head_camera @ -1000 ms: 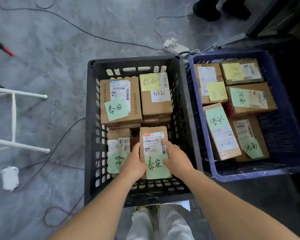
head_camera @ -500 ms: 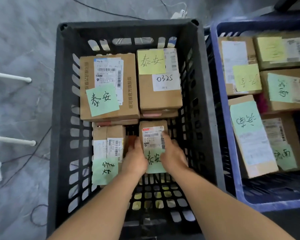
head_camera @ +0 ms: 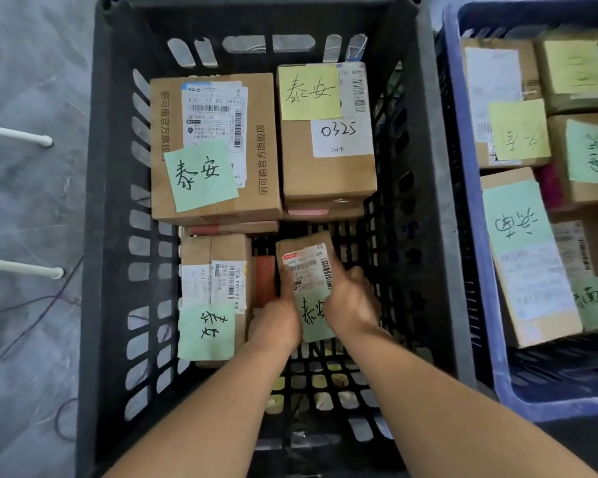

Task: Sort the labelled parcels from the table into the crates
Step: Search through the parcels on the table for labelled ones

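Head view: both hands, left hand [head_camera: 277, 322] and right hand [head_camera: 351, 305], grip a small parcel [head_camera: 308, 270] low inside the black crate [head_camera: 107, 236], joining sorted boxes, while the tabletop is unseen.

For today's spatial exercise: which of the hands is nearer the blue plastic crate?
Right. The right hand grips the small parcel's side facing the blue plastic crate; the left hand holds the far side.
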The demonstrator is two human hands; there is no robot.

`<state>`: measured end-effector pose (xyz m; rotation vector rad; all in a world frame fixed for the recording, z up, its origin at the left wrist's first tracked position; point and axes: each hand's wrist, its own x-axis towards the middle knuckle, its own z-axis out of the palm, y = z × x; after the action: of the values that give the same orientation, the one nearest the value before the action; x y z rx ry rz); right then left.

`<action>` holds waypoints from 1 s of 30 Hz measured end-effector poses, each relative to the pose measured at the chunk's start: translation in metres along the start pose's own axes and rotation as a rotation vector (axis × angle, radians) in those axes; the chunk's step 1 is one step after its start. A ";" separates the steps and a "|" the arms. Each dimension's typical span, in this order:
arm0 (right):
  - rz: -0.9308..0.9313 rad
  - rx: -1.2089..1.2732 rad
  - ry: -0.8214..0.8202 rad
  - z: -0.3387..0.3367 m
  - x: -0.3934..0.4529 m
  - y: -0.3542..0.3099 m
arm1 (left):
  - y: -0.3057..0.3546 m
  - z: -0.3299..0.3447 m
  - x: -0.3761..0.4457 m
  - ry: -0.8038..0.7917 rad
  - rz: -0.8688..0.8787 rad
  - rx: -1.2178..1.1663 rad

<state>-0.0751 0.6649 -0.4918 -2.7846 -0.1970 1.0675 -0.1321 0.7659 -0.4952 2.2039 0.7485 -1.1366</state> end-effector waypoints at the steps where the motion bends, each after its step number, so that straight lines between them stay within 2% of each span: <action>1: 0.005 -0.016 -0.027 0.000 -0.003 0.000 | -0.001 0.004 -0.001 -0.017 0.006 -0.004; 4: 0.005 -0.023 -0.101 0.002 -0.007 0.001 | 0.001 0.010 -0.003 -0.025 0.009 0.002; 8: -0.036 -0.061 -0.084 0.001 -0.008 0.001 | 0.002 0.006 -0.008 -0.016 0.000 0.053; 12: -0.032 0.005 -0.120 -0.003 -0.014 0.000 | -0.001 0.006 -0.015 -0.049 -0.013 0.090; 19: 0.039 0.005 -0.206 -0.005 -0.022 0.001 | -0.004 0.015 -0.018 -0.220 -0.045 0.106; 24: 0.093 0.140 -0.236 -0.003 -0.021 -0.004 | -0.005 0.007 -0.023 -0.191 -0.061 0.114; 30: 0.105 0.157 -0.283 -0.007 -0.027 -0.006 | 0.001 0.002 -0.040 -0.007 0.008 0.264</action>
<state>-0.0903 0.6653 -0.4681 -2.5221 0.0027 1.4346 -0.1517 0.7546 -0.4618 2.4135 0.6146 -1.3018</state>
